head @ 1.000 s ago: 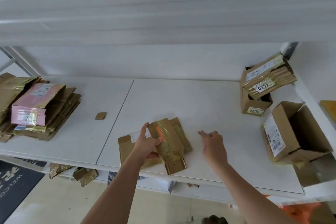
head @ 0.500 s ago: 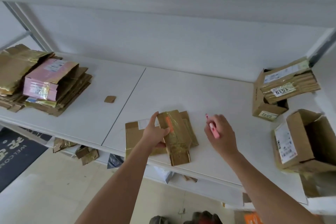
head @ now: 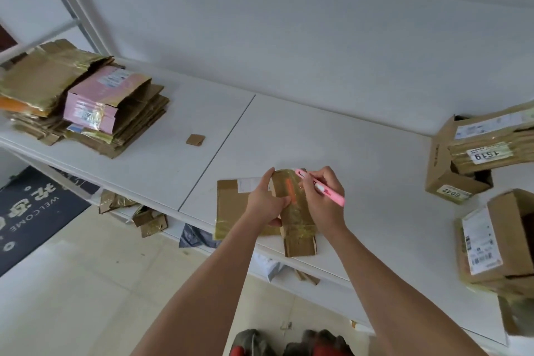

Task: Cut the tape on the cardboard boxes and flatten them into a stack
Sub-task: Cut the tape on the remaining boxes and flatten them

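Two hands work together on one small box (head: 291, 211) near the front edge of the desk (head: 289, 130), a little right of the middle of the frame. The left hand (head: 264, 201) grips the box from its left side, thumb on top, so that, I think, it cannot slide while it is cut. The right hand (head: 322, 196) holds a pink cutter (head: 320, 186) like a pen, fingers curled round it, with its tip at the far end of the box, where shiny tape covers the top. I judge that the cut is about to begin there and will run toward the person. The box lies partly on a flat piece of cardboard (head: 231, 205).

At the upper left of the frame a stack (head: 83, 104) of flattened boxes is piled, a pink one on top; it is well apart from the hands. At the right edge, one open box (head: 445, 170) holds a bundle of flattened cardboard with a label reading 1519. Below it another open box (head: 500, 237) lies on its side; what is inside I cannot tell. A small cardboard scrap (head: 195, 140) lies alone between the stack and the hands.
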The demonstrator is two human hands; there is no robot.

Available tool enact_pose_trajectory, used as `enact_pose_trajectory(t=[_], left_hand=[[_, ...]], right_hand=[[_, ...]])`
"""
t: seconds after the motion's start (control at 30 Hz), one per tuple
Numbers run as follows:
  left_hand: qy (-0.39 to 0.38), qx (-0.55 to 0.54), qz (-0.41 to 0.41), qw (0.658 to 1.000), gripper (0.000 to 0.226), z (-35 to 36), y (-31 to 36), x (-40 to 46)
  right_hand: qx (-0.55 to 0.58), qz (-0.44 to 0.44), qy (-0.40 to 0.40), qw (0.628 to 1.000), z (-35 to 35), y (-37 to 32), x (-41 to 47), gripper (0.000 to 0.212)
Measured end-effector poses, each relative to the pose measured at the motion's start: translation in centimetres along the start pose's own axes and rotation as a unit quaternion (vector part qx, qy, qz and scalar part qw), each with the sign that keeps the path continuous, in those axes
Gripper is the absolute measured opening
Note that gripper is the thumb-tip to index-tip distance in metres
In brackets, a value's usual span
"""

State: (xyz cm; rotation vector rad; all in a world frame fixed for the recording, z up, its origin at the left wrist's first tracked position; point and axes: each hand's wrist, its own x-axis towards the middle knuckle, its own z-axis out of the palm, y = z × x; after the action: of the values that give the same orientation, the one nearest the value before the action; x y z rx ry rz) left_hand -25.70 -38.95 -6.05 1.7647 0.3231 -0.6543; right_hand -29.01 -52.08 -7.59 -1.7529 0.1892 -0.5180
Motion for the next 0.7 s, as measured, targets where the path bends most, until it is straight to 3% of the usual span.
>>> enact_pose_trajectory(t=[0.7], left_hand=[[-0.014,0.014,0.017,1.0,0.079,-0.3,-0.3,0.0]], right_hand=[[-0.112,-0.057,-0.061,0.99,0.6,1.5,0.3,0.015]])
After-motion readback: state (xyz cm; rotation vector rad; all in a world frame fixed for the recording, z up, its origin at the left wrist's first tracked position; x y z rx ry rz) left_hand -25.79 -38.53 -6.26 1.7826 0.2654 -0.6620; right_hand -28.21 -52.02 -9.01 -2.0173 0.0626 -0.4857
